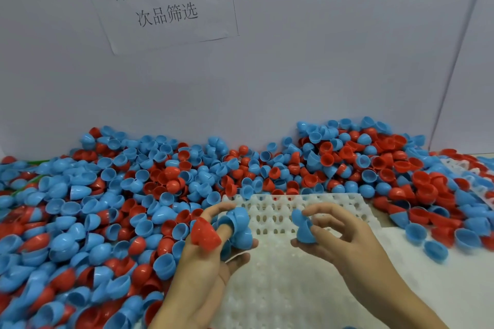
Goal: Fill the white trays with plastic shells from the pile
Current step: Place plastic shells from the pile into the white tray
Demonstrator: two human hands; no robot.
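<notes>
Your left hand (213,254) fingers grip shells (235,224) | right hand (339,238) pinches blue shell (303,227) | both over tray (280,211)

My two hands are bare: no gloves, no rings, no watch or band at either wrist. My left hand (211,256) and my right hand (344,238) come in from the lower edge on uncovered forearms, with no sleeve or cuff in view. The fingernails I can see are short and unpainted.
</notes>
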